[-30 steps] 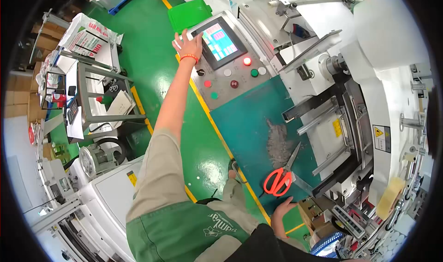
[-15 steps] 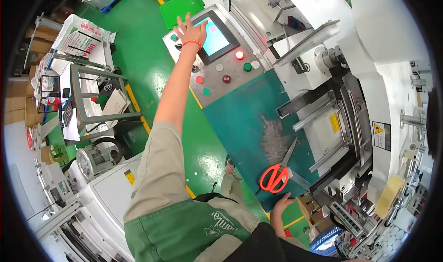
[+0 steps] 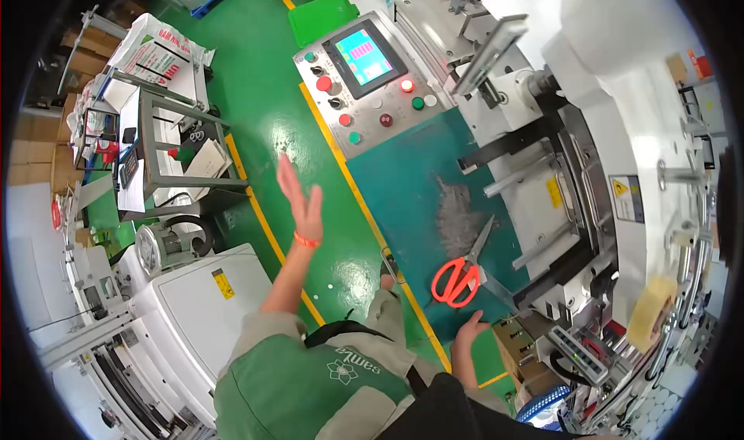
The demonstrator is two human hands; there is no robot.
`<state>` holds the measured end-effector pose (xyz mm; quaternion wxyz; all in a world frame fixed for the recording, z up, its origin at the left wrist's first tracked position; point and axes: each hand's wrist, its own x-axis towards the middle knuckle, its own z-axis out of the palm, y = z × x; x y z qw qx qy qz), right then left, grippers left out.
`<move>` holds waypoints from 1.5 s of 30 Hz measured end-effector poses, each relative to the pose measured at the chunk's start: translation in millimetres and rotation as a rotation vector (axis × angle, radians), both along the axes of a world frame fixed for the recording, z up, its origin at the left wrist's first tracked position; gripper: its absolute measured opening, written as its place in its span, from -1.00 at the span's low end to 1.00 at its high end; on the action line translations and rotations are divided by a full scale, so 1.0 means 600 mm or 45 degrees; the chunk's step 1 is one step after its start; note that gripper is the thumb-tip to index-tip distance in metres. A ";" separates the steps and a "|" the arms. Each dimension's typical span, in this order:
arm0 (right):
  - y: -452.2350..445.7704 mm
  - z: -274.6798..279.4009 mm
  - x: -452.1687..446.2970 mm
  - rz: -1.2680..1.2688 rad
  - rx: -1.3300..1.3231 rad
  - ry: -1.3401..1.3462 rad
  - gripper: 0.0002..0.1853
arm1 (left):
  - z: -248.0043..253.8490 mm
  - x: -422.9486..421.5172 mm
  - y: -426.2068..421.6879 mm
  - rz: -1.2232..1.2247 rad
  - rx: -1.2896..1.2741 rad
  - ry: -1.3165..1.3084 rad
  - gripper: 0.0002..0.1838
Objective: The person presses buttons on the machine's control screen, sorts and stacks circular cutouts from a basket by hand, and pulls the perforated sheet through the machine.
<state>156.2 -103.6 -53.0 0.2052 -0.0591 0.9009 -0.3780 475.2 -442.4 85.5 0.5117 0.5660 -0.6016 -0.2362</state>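
My left hand point(image 3: 301, 205), with an orange band at the wrist, hangs over the green floor with its fingers apart and nothing in it. Up and to the right of it is the control panel point(image 3: 364, 134), with a lit touchscreen point(image 3: 364, 59) and several round buttons. My right hand point(image 3: 468, 333) is at the near edge of the dark green work surface point(image 3: 403, 200), thumb out and seemingly holding nothing; its other fingers are only partly visible. Just beyond it lie scissors point(image 3: 456, 282) with orange handles, beside a grey fuzzy patch point(image 3: 457, 219) of debris.
A white machine with metal bars and rollers point(image 3: 554, 192) borders the surface on the right. A green plastic lid or tray point(image 3: 322, 19) sits behind the panel. On the left stand a metal-framed cart point(image 3: 182, 180) and a white machine cabinet point(image 3: 205, 300). Yellow lines mark the floor.
My left hand has left the touchscreen and drawn back toward my body, over the floor. The screen now shows a different display. My right hand stays by the surface's edge.
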 end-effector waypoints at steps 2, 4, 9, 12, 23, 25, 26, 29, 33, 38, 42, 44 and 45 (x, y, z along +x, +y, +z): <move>0.013 -0.014 -0.011 0.013 -0.101 -0.193 -0.29 | 0.004 -0.029 0.064 -0.087 0.050 -0.030 -0.40; -0.007 0.017 -0.001 0.019 -0.229 -0.262 -0.37 | 0.003 -0.070 0.128 -0.411 0.263 0.162 -0.61; -0.019 0.060 0.006 0.188 -0.415 -0.377 -0.25 | -0.005 -0.208 0.326 -1.867 1.046 -0.230 -0.60; 0.016 0.023 -0.009 0.351 -0.415 -0.421 -0.09 | -0.064 -0.213 0.456 -3.076 1.011 -0.653 -0.45; 0.453 0.127 -0.093 1.075 -0.515 -0.261 -0.36 | -0.039 -0.131 0.818 -2.017 1.028 -2.082 -0.43; 0.577 0.168 -0.158 1.037 -0.516 -0.343 -0.46 | -0.013 -0.138 0.864 -1.709 1.040 -2.006 -0.45; 0.639 0.156 -0.179 0.851 -0.660 -0.424 -0.53 | -0.004 -0.147 0.882 -1.562 1.033 -1.956 -0.46; 0.810 0.142 -0.273 0.632 -0.542 -0.571 -0.58 | 0.027 -0.320 0.840 -1.194 1.280 -1.764 -0.36; 0.961 0.205 -0.417 0.589 -0.512 -0.491 -0.65 | -0.037 -0.441 0.724 -0.660 0.167 -1.594 0.09; 1.061 0.354 -0.546 0.310 -0.325 -0.399 -0.68 | -0.119 -0.504 0.638 -0.455 0.154 -1.677 0.27; 1.122 0.394 -0.576 -0.048 -0.510 -0.007 -0.72 | -0.139 -0.520 0.661 -0.155 -0.110 -1.826 0.15; 1.154 0.399 -0.580 -0.166 -0.534 0.020 -0.71 | -0.162 -0.516 0.651 -0.081 -0.160 -1.821 0.07; 1.170 0.395 -0.581 -0.195 -0.513 0.038 -0.71 | -0.164 -0.518 0.651 -0.088 -0.153 -1.750 0.03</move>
